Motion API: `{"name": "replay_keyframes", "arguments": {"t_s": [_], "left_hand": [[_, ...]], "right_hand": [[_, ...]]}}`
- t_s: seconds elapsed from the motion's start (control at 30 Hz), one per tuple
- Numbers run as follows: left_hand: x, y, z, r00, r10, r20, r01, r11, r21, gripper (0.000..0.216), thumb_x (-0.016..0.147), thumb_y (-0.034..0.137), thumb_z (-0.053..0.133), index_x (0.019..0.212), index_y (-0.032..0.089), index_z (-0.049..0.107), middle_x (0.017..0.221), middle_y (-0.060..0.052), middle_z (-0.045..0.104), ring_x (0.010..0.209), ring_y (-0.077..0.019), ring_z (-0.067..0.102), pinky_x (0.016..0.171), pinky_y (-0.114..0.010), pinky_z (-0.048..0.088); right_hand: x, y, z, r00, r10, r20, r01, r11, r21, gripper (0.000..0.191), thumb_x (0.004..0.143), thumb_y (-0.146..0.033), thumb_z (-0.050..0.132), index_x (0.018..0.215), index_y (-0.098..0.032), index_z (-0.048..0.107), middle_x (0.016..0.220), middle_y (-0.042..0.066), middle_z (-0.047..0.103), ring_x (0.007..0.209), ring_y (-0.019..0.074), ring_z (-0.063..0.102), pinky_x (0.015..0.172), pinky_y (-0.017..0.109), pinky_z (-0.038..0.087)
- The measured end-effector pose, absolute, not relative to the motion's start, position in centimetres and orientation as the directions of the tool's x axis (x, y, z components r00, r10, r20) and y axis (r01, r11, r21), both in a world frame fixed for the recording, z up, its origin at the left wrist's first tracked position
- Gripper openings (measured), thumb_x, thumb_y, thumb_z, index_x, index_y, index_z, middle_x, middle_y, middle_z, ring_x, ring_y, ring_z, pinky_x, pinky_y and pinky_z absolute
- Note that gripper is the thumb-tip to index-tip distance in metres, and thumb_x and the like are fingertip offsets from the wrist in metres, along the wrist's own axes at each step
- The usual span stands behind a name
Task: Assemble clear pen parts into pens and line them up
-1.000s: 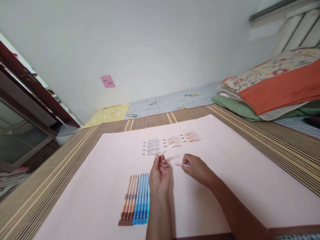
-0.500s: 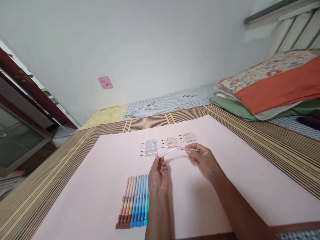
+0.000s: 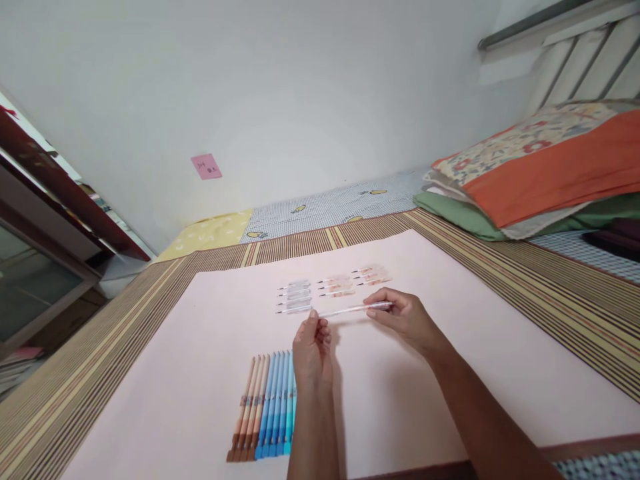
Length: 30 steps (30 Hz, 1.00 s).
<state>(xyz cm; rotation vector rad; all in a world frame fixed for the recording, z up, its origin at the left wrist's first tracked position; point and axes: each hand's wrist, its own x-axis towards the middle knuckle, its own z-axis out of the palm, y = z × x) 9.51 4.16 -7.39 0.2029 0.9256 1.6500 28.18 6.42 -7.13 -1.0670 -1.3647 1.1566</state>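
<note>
A slim whitish stick like a pen refill (image 3: pixel 344 311) runs nearly level between my hands. My left hand (image 3: pixel 314 347) pinches its left end between thumb and fingers. My right hand (image 3: pixel 400 315) is closed on a clear pen piece (image 3: pixel 384 305) in line with the stick's right end; whether one sits inside the other I cannot tell. Just beyond lie short clear pieces with dark pointed tips: a greyish group (image 3: pixel 296 297) and two orange-marked groups (image 3: pixel 336 287) (image 3: pixel 373 275). Brown and blue pens (image 3: pixel 265 407) stand in a row beside my left forearm, which hides part of it.
A large pale pink sheet (image 3: pixel 165 373) covers the striped mat (image 3: pixel 450 253). Folded bedding with an orange pillow (image 3: pixel 545 180) is piled at the right. Behind is a white wall (image 3: pixel 320 100) with a pink note (image 3: pixel 206 167).
The stick and the clear piece, angled to each other before, now form one nearly straight line. My right hand has lowered slightly, and the view has shifted a little.
</note>
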Motion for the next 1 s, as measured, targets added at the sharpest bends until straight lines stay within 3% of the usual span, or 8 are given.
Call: {"name": "replay_keyframes", "arguments": {"t_s": [0.33, 0.5, 0.7, 0.87, 1.0], "left_hand": [[9.8, 4.0, -7.2, -0.274, 0.903, -0.331, -0.715, 0.038, 0.698, 0.031, 0.067, 0.031, 0.087, 0.070, 0.012, 0.062, 0.058, 0.000, 0.061, 0.046, -0.0056, 0.052, 0.042, -0.014, 0.041], [9.8, 4.0, -7.4, -0.252, 0.903, -0.348, -0.735, 0.055, 0.676, 0.022, 0.070, 0.023, 0.084, 0.075, 0.010, 0.066, 0.066, -0.004, 0.067, 0.051, -0.0065, 0.057, 0.046, -0.014, 0.045], [10.0, 4.0, -7.4, -0.238, 0.887, -0.395, -0.757, 0.085, 0.648, 0.016, 0.073, 0.018, 0.080, 0.074, 0.010, 0.066, 0.064, -0.004, 0.067, 0.049, -0.0071, 0.058, 0.046, -0.015, 0.046], [9.9, 4.0, -7.3, -0.238, 0.883, -0.405, -0.750, 0.098, 0.654, 0.019, 0.072, 0.018, 0.081, 0.070, 0.010, 0.065, 0.061, -0.004, 0.065, 0.047, -0.0073, 0.058, 0.044, -0.015, 0.044], [9.7, 3.8, -7.4, -0.182, 0.932, -0.314, -0.746, 0.077, 0.661, 0.018, 0.069, 0.013, 0.081, 0.083, 0.009, 0.072, 0.071, -0.005, 0.068, 0.060, -0.0092, 0.064, 0.052, -0.016, 0.049]], "right_hand": [[26.5, 6.1, -7.5, -0.122, 0.980, 0.157, 0.014, 0.160, -0.987, 0.031, 0.076, -0.043, 0.077, 0.091, -0.017, 0.071, 0.055, -0.004, 0.054, 0.052, 0.0104, 0.046, 0.050, 0.024, 0.034], [26.8, 6.0, -7.3, -0.118, 0.973, 0.196, 0.112, 0.210, -0.971, 0.028, 0.080, -0.044, 0.074, 0.086, -0.017, 0.072, 0.062, -0.002, 0.059, 0.055, 0.0110, 0.048, 0.051, 0.024, 0.035], [26.4, 5.5, -6.4, -0.197, 0.942, 0.271, 0.230, 0.314, -0.921, 0.016, 0.085, -0.036, 0.069, 0.086, -0.021, 0.073, 0.086, 0.003, 0.073, 0.082, 0.0193, 0.065, 0.070, 0.027, 0.048], [26.0, 5.2, -6.1, -0.243, 0.911, 0.333, 0.332, 0.400, -0.854, 0.013, 0.087, -0.032, 0.064, 0.087, -0.022, 0.073, 0.086, 0.003, 0.072, 0.080, 0.0196, 0.065, 0.070, 0.028, 0.047], [26.5, 5.2, -6.1, -0.284, 0.928, 0.240, 0.328, 0.329, -0.885, 0.020, 0.089, -0.036, 0.061, 0.086, -0.021, 0.073, 0.078, 0.002, 0.070, 0.074, 0.0187, 0.062, 0.065, 0.027, 0.044]]}}
